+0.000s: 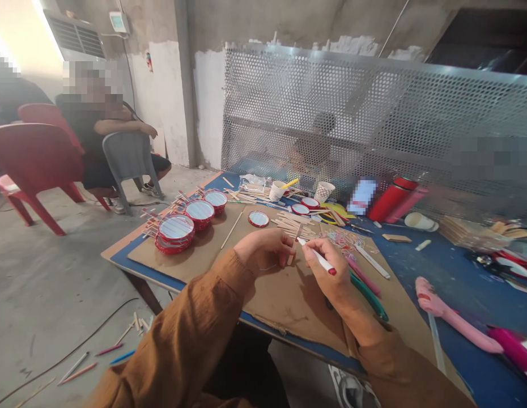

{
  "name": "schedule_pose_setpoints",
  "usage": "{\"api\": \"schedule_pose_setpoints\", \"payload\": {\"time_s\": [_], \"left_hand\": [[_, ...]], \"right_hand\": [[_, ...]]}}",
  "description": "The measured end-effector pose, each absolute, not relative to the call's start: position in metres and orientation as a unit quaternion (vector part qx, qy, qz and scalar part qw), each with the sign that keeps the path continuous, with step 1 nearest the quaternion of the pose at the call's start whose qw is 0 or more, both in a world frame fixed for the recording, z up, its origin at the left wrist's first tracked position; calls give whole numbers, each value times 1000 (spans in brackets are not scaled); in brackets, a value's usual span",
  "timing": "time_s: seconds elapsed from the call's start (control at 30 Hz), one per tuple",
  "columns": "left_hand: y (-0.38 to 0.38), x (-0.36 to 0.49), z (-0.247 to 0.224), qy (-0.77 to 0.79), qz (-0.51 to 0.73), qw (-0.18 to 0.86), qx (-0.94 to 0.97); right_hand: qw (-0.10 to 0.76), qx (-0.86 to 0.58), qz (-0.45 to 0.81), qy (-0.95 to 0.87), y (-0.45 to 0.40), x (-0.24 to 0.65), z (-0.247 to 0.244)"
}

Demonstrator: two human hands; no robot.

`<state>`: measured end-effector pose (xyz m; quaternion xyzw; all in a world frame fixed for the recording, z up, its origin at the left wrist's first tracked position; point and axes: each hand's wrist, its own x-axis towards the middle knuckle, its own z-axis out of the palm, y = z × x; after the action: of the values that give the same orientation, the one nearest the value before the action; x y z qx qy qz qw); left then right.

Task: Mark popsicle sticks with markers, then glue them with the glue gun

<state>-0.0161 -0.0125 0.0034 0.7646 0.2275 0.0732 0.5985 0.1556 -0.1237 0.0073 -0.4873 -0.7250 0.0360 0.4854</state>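
Along the left of the cardboard sheet [195, 263], red-rimmed round frames [175, 233] in a stack, set aside from the working space, it seems. Next, the left hand [263, 252], fingers curled, apparently pinching a wooden craft stick [293, 252] upright, likely steadied for marking. Then the right hand [327, 266], closed around a white marker [321, 259] in a writing grip, tip at the stick. Beyond the right wrist, green-handled pliers [369, 294], within reach, with no obstruction between the hands.

Red-tipped white marker [319, 256], mustard sleeve [181, 323], red-rimmed discs [199, 211], blue tabletop [420, 266]
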Motion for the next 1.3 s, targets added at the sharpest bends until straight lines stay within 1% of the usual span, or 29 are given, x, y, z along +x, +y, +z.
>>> {"api": "schedule_pose_setpoints", "payload": {"time_s": [0.37, 0.73, 0.97, 1.3], "left_hand": [[-19, -18, 9, 233, 83, 590, 769], [-17, -17, 9, 252, 72, 587, 766], [-16, -17, 11, 259, 74, 578, 770], [-17, -17, 9, 257, 80, 586, 764]], "right_hand": [[473, -487, 43, -733, -123, 157, 5], [489, -497, 45, -715, -125, 153, 11], [500, -530, 39, -684, -126, 155, 9], [489, -505, 43, -710, -124, 154, 8]]}}
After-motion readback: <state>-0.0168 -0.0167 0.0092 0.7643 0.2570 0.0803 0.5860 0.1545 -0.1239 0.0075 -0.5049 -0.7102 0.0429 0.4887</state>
